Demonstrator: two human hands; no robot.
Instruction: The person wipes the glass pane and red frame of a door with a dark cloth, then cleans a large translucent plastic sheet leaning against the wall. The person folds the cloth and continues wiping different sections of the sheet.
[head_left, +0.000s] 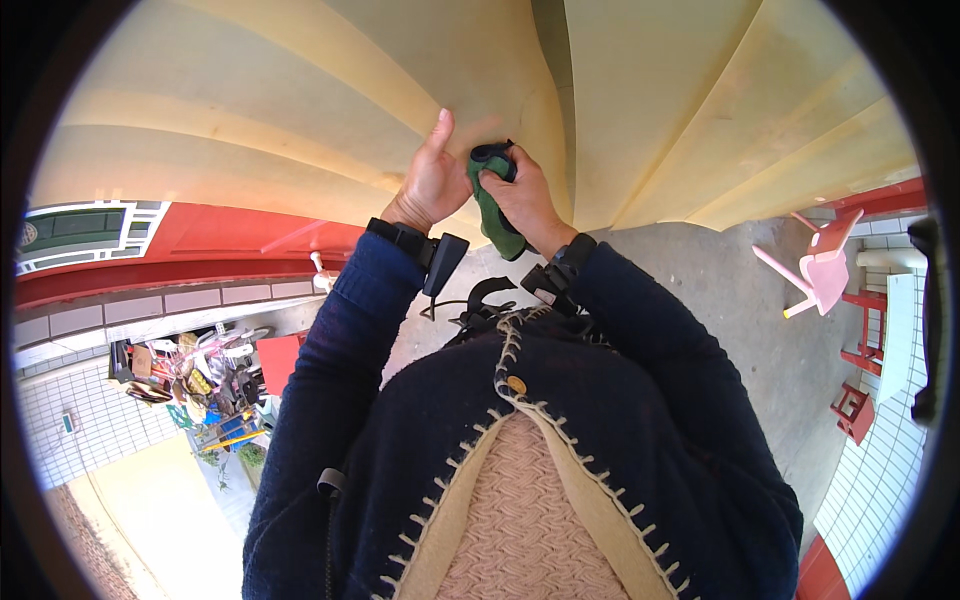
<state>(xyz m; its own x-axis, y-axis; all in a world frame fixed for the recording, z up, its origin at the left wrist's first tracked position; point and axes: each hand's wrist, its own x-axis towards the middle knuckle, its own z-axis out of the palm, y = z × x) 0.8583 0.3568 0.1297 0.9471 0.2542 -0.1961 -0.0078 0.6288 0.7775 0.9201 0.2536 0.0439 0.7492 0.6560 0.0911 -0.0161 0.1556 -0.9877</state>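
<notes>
My right hand (529, 199) is closed around a bunched green cloth (491, 206) with dark edging, its lower end hanging below my fingers. Just left of the cloth is my left hand (436, 184), thumb raised and apart, with nothing visible in its grip. Its other fingers are largely hidden from view. Both hands are in front of a yellowish translucent plastic strip curtain (315, 97), close to a strip's edge. A faint pinkish patch shows on the plastic above the cloth. Whether the cloth touches the plastic, I cannot tell.
Another curtain strip (645, 105) hangs to the right, past a narrow gap. A pink plastic chair (823, 274) and a small red stool (853, 414) stand on the concrete floor (690, 292) at right. Piled clutter (206, 379) lies at left, near a red wall panel (232, 244).
</notes>
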